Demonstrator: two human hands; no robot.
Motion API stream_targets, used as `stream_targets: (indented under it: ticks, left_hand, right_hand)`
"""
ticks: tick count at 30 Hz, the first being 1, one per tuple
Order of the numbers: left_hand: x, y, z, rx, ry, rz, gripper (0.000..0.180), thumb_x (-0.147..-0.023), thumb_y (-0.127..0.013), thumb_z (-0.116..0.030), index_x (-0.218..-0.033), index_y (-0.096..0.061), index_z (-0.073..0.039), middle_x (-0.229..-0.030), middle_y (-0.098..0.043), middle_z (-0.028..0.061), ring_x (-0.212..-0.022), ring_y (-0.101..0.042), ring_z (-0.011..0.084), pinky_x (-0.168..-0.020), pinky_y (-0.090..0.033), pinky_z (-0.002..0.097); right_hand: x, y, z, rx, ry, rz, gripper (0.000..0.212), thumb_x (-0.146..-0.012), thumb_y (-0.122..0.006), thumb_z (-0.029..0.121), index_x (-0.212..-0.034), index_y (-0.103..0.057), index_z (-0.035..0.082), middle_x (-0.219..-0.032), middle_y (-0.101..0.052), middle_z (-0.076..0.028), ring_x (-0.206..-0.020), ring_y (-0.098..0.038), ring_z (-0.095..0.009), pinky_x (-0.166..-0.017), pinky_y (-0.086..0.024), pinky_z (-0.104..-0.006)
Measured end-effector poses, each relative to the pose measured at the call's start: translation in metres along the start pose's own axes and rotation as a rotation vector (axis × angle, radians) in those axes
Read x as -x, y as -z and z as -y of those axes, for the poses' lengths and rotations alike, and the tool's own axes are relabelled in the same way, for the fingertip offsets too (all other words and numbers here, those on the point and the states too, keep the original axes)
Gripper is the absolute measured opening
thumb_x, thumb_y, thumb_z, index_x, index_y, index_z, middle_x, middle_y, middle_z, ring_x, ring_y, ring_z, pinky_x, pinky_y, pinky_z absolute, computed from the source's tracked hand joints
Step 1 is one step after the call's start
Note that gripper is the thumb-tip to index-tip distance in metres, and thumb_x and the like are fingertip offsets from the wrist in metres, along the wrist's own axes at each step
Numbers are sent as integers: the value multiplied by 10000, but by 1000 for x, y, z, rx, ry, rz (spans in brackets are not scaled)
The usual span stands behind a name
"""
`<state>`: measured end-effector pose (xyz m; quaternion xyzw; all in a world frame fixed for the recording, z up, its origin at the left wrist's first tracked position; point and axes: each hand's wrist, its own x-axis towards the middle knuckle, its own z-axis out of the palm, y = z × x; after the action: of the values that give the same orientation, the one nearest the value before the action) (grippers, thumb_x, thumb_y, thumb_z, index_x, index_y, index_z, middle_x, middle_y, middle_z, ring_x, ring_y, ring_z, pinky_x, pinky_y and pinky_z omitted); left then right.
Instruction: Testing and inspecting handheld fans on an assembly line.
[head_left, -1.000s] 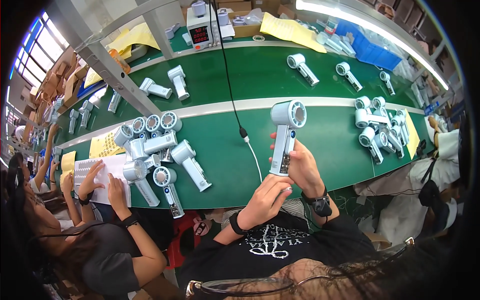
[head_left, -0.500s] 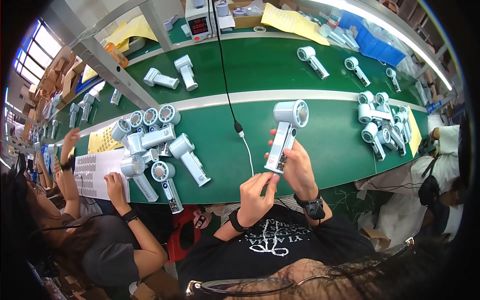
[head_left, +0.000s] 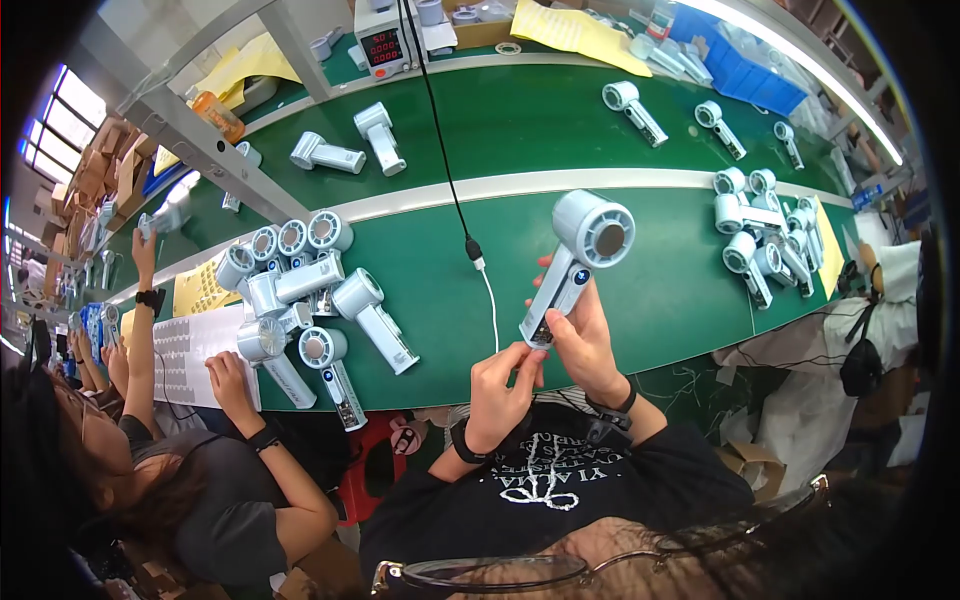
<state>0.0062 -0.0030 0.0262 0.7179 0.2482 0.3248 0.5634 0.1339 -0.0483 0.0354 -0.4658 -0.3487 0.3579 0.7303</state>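
My right hand (head_left: 588,352) is wrapped round the handle of a pale blue handheld fan (head_left: 562,290). The fan leans with its round head up and to the right, above the green table. A small round dark-blue display shows on the handle, and dark inner parts are exposed near its lower end, beside my thumb. My left hand (head_left: 500,392) is closed in a pinch right at the handle's bottom end. A white cable (head_left: 492,305) hangs from a black cord (head_left: 441,150) and runs down to these fingers; they hide its plug.
Several fans (head_left: 290,285) lie piled on the left, and another cluster (head_left: 765,235) on the right. More fans lie on the belt (head_left: 500,120) beyond the metal rail. At the left a co-worker's hand (head_left: 232,385) rests on a white sheet (head_left: 190,350). A power supply (head_left: 385,45) stands behind.
The fan has turned in my right hand, its head now larger and facing more to the right. Both hands shifted slightly. The co-worker's farther hand has reached up to a fan.
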Motion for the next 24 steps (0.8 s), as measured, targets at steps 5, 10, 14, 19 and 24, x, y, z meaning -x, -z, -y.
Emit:
stream_targets:
  ticks: [5,10,14,19,24]
  left_hand:
    - [0,0,4,36,42,28,116,-916,-576,-32,-866,-641,49,-610,-612,58,-543,-578,105,-519,-438,239]
    - [-1,2,4,44,50,54,121,-917,-573,-32,-866,-641,55,-620,-622,59,-564,-592,110,-535,-446,237]
    - [-2,3,5,45,47,57,124,-918,-571,-31,-866,-641,58,-623,-625,62,-569,-595,112,-541,-448,239]
    - [-4,0,8,70,-1,9,127,-917,-573,-31,-856,-639,58,-628,-629,66,-571,-597,114,-543,-446,240]
    - [-7,2,9,68,-2,-12,140,-913,-579,-37,-823,-631,56,-630,-626,69,-560,-591,118,-541,-442,240]
  right_hand:
    - [-2,-1,3,-43,-60,-3,622,-893,-485,-27,-1431,-173,1,-1386,-347,-125,-1179,-436,-179,-1006,-409,-345]
    - [-1,-2,3,-14,-45,-12,622,-895,-475,-38,-1434,-169,1,-1390,-346,-127,-1187,-435,-176,-1000,-414,-340]
    - [-2,-5,3,-11,-29,-21,608,-891,-475,-30,-1427,-190,1,-1388,-350,-132,-1185,-445,-184,-980,-442,-353]
    - [-5,-9,7,-65,-29,-59,573,-883,-480,-5,-1404,-241,1,-1364,-371,-140,-1132,-501,-199,-914,-509,-375]
    - [-7,-1,5,-120,-171,-59,544,-886,-491,5,-1384,-271,5,-1306,-413,-135,-1092,-533,-199,-882,-534,-393]
